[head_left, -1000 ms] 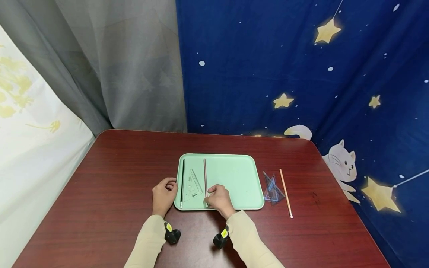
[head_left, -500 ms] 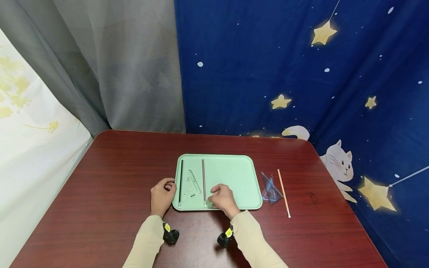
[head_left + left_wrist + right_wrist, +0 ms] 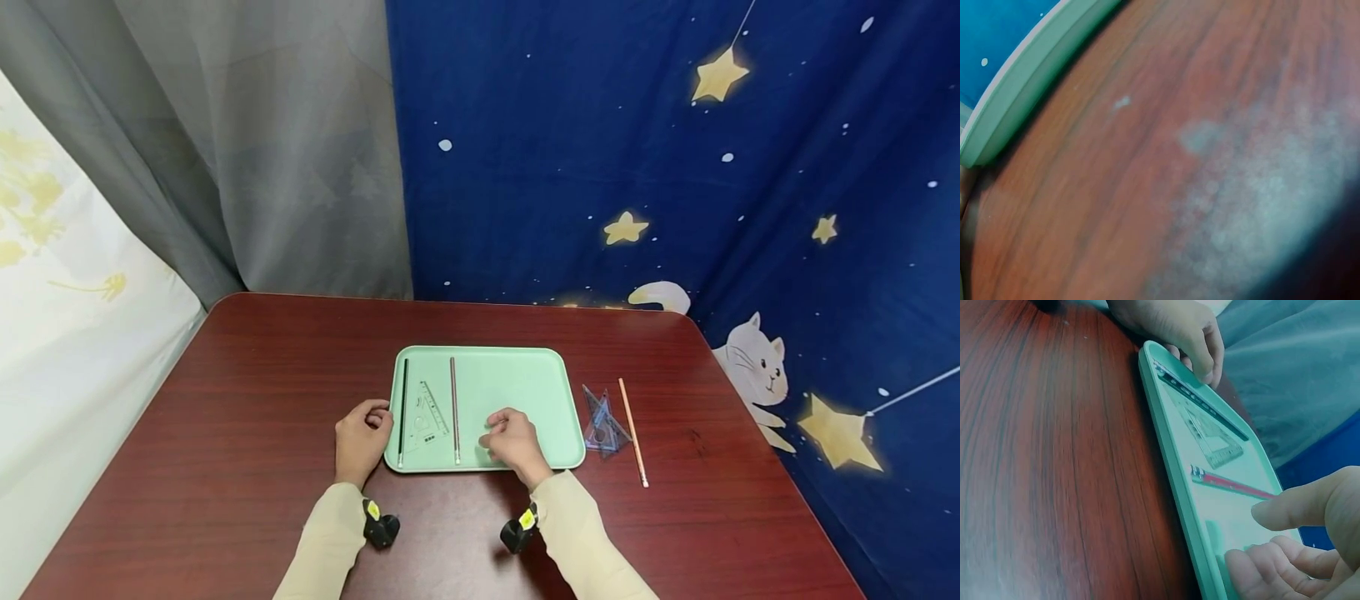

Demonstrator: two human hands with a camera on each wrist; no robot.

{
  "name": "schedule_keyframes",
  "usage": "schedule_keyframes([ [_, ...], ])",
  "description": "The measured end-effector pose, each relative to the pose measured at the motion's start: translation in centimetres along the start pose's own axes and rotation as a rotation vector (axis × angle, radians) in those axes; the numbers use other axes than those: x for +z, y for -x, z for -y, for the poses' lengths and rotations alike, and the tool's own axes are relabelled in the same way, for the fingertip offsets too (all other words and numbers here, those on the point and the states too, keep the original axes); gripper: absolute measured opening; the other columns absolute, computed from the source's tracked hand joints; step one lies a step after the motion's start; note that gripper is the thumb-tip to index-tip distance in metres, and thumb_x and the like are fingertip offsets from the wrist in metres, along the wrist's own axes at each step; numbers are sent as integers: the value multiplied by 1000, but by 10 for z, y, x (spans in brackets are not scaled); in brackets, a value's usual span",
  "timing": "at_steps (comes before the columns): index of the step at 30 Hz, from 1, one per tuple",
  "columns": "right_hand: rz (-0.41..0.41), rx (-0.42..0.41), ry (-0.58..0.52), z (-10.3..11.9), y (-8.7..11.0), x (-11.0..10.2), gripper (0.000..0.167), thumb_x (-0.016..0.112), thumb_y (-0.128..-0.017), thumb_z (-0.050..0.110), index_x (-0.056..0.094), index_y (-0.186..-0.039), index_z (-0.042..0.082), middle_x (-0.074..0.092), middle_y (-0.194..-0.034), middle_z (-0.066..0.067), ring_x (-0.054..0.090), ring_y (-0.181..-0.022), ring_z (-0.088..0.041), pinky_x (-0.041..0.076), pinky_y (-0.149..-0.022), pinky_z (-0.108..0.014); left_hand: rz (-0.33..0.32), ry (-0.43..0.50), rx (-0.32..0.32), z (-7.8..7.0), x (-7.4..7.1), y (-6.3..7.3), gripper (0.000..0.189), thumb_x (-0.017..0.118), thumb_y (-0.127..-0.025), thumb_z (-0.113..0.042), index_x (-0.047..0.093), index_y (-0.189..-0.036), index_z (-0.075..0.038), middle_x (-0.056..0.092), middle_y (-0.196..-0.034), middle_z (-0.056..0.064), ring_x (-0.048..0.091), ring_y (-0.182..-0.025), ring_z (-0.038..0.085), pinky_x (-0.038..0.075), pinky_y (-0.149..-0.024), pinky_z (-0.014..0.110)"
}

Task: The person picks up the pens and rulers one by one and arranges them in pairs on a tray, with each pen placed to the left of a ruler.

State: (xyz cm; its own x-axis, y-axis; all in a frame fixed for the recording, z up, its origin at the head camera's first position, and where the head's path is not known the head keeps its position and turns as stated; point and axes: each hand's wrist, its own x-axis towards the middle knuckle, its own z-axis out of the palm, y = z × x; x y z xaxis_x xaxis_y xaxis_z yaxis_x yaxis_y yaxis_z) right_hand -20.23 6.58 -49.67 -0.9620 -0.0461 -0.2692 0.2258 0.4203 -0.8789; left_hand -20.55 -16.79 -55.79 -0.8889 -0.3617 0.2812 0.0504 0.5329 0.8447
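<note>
A light green tray [image 3: 517,367] holds a black pencil [image 3: 403,408], a clear set square [image 3: 429,417] and a dark red pencil [image 3: 454,408], laid side by side in its left half. At the tray's left rim, my left hand [image 3: 363,440] grips the edge; the right wrist view shows its thumb [image 3: 1200,359] at the rim. My right hand [image 3: 516,443] hovers over the tray's front part, right of the red pencil, with thumb and fingers apart and nothing between them. The left wrist view has mostly tabletop and part of the tray's rim [image 3: 1029,62].
On the table [image 3: 262,400], right of the tray, lie overlapping blue-tinted set squares [image 3: 604,429] and a natural wood-coloured pencil [image 3: 633,433]. Grey and blue curtains [image 3: 525,167] hang behind the table's far edge.
My right hand has let go of the red pencil's lower end and moved right, away from it. The left hand stays at the tray's rim. The view has shifted slightly.
</note>
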Motion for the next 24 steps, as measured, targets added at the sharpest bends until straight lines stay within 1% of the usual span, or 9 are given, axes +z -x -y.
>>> schedule_keyframes([
  [3, -26, 0, 4, -3, 0, -6, 30, 66, -75, -2, 58, -104, -5, 55, -78, -5, 55, -56, -13, 49, -53, -26, 5, -4, -5, 0, 0, 0, 12, 65, -82, -6, 72, -92, -6, 68, -76, 4, 53, -64, 4, 41, -59, 12],
  [6, -45, -1, 8, -6, 0, -12, 30, 67, -75, -1, 59, -103, -4, 55, -79, -5, 55, -58, -13, 50, -54, -27, 2, -9, -7, 0, 0, 0, 12, 65, -82, -6, 72, -92, -6, 68, -77, 5, 53, -64, 5, 42, -60, 13],
  [10, -50, 3, 9, -9, 0, -17, 30, 68, -75, 0, 59, -103, -4, 56, -80, -6, 56, -61, -14, 52, -57, -29, 7, -20, -14, 1, 0, 0, 13, 65, -83, -7, 72, -94, -6, 68, -77, 4, 54, -65, 6, 43, -61, 16],
  [14, -50, 6, 14, -12, 0, -21, 31, 68, -75, 1, 59, -105, -3, 57, -80, -6, 56, -60, -14, 52, -57, -29, 20, -29, -26, 2, 0, 0, 13, 65, -83, -8, 71, -95, -7, 68, -78, 4, 55, -65, 8, 45, -62, 18],
  [24, -77, 4, -6, -16, 2, -27, 32, 67, -73, -3, 59, -104, -5, 55, -79, -6, 54, -59, -13, 52, -57, -29, 21, -26, -13, 3, 1, 0, 13, 65, -83, -8, 72, -94, -7, 68, -77, 4, 54, -65, 7, 44, -61, 18],
])
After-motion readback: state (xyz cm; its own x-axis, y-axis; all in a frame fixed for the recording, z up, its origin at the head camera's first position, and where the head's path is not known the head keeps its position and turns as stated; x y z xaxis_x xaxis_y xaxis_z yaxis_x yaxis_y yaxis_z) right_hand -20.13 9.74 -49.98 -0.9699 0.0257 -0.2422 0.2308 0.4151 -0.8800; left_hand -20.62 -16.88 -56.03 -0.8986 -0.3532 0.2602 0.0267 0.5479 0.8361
